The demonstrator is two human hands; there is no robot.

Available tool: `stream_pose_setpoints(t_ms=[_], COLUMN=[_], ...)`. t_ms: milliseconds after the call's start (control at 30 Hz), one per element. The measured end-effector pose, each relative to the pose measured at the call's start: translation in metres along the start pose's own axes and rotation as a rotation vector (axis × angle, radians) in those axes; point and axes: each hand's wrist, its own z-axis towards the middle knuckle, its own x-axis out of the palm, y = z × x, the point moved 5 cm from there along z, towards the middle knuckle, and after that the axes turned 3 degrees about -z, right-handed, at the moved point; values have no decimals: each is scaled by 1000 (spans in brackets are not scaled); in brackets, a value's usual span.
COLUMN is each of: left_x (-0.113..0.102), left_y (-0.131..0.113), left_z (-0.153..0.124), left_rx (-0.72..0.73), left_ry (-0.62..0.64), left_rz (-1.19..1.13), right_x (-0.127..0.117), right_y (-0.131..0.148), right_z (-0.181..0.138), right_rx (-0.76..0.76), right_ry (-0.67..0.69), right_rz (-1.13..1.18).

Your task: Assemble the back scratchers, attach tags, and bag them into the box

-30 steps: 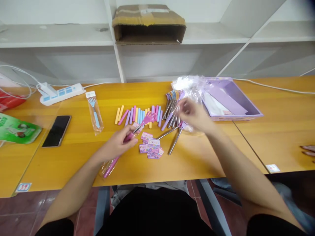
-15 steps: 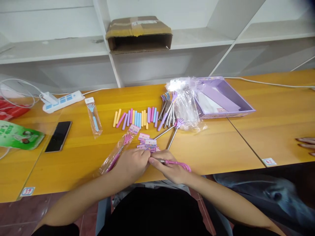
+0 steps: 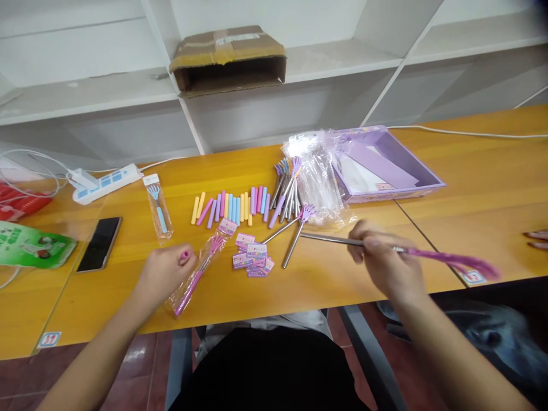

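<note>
at the frame's centre-left, the left hand (image 3: 165,271) gripped a magenta tube (image 3: 185,257); apart, at centre-right, the right hand (image 3: 387,257) clasped a pink-headed back scratcher (image 3: 432,254). holding its rod (image 3: 331,238) steady seemed wise.

White shelves (image 3: 338,60) line the far edge of a yellow desk (image 3: 240,171); reddish tiles (image 3: 145,377) show below its near edge.
</note>
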Motion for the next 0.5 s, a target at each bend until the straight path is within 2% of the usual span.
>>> stream_pose_setpoints(t_ms=[33,100,200,367,500], left_x=[-5,-12,-12,0,18], left_y=[8,15,15,24,40], left_z=[1,8,28,63,66], left_rx=[-44,-99,-131,-183,-206], left_ry=[-25,-66,-82,-116,-137], left_rz=[-30,-84,-157,-260,-335], right_x=[-12,-20,-5,34,42], right_y=[6,14,11,-25,-49], right_z=[10,31,63,109,124], right_rx=[-66,-143,-89,30,84], right_ry=[-49,-133,-196,-105,-43], right_rz=[-77,-203,-235,-83,-95])
